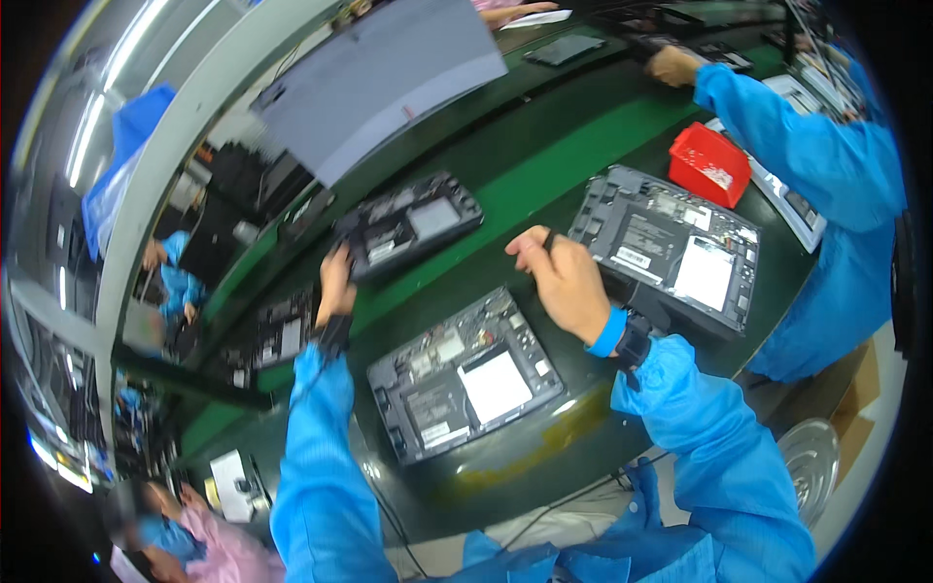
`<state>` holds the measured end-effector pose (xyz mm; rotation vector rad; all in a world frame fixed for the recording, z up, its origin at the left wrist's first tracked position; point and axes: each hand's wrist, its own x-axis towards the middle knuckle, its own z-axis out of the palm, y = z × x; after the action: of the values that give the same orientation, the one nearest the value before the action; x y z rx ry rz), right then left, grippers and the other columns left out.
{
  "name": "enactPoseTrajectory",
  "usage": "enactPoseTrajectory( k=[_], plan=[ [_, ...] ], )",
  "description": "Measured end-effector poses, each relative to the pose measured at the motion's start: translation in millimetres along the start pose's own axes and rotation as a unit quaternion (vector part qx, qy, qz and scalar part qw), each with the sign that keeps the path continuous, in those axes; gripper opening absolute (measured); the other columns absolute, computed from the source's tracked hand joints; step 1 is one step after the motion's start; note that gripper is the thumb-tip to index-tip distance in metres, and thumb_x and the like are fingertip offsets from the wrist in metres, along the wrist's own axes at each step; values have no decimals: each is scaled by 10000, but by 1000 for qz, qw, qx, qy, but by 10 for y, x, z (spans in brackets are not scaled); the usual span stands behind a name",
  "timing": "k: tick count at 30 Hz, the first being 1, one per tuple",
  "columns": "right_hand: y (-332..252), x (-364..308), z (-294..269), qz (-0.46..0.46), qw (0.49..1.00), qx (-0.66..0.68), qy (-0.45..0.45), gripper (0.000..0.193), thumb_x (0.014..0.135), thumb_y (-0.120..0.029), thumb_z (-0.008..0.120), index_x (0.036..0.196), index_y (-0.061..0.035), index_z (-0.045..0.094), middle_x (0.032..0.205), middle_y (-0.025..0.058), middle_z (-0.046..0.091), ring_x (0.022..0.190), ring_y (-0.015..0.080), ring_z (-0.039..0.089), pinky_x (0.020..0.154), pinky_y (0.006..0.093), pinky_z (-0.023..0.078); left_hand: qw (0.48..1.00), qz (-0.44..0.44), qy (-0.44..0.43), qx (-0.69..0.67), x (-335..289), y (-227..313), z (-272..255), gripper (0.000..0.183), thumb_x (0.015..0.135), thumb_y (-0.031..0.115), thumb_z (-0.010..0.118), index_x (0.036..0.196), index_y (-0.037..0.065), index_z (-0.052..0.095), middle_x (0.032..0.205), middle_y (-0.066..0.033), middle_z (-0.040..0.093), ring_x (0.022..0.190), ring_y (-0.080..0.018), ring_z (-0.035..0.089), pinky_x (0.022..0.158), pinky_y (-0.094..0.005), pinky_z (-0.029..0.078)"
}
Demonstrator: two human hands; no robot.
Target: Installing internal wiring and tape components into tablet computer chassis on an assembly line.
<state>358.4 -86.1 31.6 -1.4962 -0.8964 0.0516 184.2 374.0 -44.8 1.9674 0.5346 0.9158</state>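
The dark laptop base (413,225) lies open-side up toward the far side of the bench (583,394), its right end beside a bright green strip (530,199) running along the bench. The middle laptop base (465,379) lies nearer the person, with dark bench surface between it and the dark one; a yellowish patch (535,442) shows off its near right edge. The right laptop base (666,248) sits on a dark block (671,316), its top corner just beside a red bin (709,165). A co-worker's blue sleeve (797,136) bounds the room beyond the bin.

The left forearm reaches up past the middle base's left side, and the left hand (336,284) is at the dark base's left end, fingers touching it; how firmly they are closed there cannot be told. The right forearm slants inward from the lower right. The right hand (571,293) hovers beside the right base's left edge, fingers curled toward the thumb; whether they hold anything small cannot be told.
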Motion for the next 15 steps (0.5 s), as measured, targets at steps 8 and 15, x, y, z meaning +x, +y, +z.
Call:
enactPoseTrajectory(
  k=[8,15],
  plan=[
    [100,-35,-23,188,956,108,-200,290,1004,-248,702,853,-1,692,744,55,712,684,139,696,633,310,526,955,115,-56,269,33,982,795,355,1013,205,604,1296,7,689,1178,-232,719,1138,-402,670,980,-421,527],
    [49,-49,-9,4,927,-28,-373,262,875,-259,837,945,-22,748,849,92,780,730,225,746,690,326,564,872,298,-246,300,-2101,2423,820,224,874,153,778,1073,50,767,1045,-94,748,798,-219,671,723,-369,555]
  ],
)
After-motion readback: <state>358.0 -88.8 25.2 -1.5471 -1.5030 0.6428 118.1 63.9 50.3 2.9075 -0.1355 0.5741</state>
